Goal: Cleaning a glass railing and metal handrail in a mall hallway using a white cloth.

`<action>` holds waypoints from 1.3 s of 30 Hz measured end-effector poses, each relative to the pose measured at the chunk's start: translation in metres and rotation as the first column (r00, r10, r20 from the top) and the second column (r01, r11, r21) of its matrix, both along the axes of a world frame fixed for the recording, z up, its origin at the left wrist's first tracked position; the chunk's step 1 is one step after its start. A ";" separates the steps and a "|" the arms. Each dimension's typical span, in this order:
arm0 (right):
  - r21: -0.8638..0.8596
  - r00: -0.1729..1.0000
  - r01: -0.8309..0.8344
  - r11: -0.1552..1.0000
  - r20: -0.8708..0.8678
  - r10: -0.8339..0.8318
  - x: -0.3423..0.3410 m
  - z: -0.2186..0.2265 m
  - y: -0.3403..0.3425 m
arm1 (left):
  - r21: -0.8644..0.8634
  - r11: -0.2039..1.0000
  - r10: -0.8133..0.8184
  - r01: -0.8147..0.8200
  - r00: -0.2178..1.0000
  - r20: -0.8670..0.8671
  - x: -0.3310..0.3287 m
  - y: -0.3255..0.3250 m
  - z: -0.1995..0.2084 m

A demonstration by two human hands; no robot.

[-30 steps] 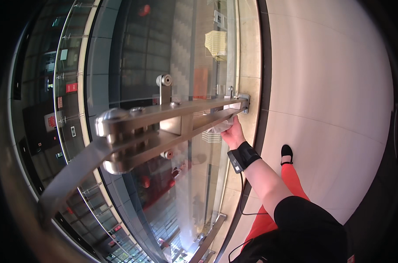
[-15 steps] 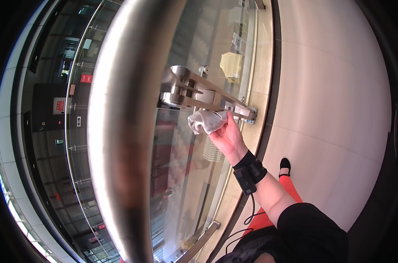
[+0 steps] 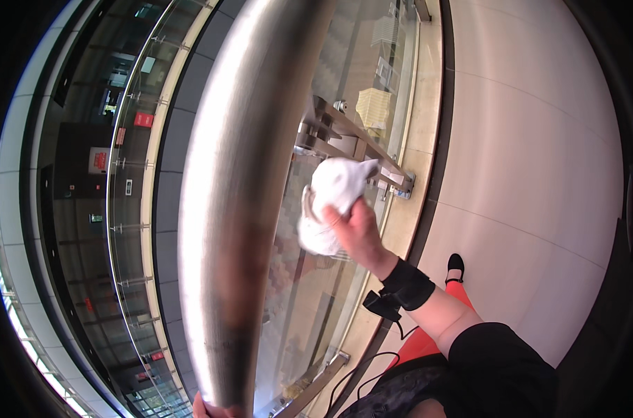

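Observation:
My right hand (image 3: 358, 235) is closed on a crumpled white cloth (image 3: 341, 182), thumb pressed against it. The cloth hangs beside a thick brushed-metal handrail (image 3: 243, 174) and partly covers the flat metal bracket (image 3: 372, 145) that joins the rail to its base. At the lower edge a small part of my left hand (image 3: 201, 405) shows, its fingers curled against the handrail; the rest is cut off. Around my right wrist sits a black strap with a small box (image 3: 382, 305) and a cable.
Under the rail runs a glass panel (image 3: 316, 306) set in a pale stone ledge (image 3: 422, 104). To the right lies light tiled floor (image 3: 519, 160), with my shoe (image 3: 455, 265) on it. Across the drop on the left, another glass railing (image 3: 132, 209) curves along a walkway.
My right hand has drawn back from the bracket and turned, bringing the cloth lower and toward me. The handrail has shifted right in view, and part of my left hand now shows.

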State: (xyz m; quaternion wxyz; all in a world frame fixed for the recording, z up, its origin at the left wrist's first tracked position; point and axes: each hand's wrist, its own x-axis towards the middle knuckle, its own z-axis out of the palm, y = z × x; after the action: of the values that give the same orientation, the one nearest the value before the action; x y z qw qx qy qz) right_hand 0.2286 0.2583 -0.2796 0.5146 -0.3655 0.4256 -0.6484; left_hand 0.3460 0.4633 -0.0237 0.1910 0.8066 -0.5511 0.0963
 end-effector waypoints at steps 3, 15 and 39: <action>-0.072 0.890 0.031 0.997 -0.452 -0.060 0.032 -0.002 0.003 | -0.025 0.999 -0.026 0.024 0.998 -0.063 0.002 0.000 -0.002; -0.240 0.820 0.175 0.955 -0.501 -0.277 0.045 0.018 -0.033 | -0.006 1.000 0.013 -0.014 0.999 -0.029 -0.004 -0.003 0.001; -0.088 0.858 0.090 0.992 -0.498 -0.122 0.053 0.010 -0.015 | -0.120 0.993 -0.021 0.017 0.999 -0.035 0.010 0.003 -0.011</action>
State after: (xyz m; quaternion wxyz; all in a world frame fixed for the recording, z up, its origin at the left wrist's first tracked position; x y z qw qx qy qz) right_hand 0.2816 0.2437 -0.2692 0.3381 -0.5133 0.5442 -0.5710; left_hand 0.3561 0.4659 -0.0347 0.2498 0.7900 -0.5485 0.1128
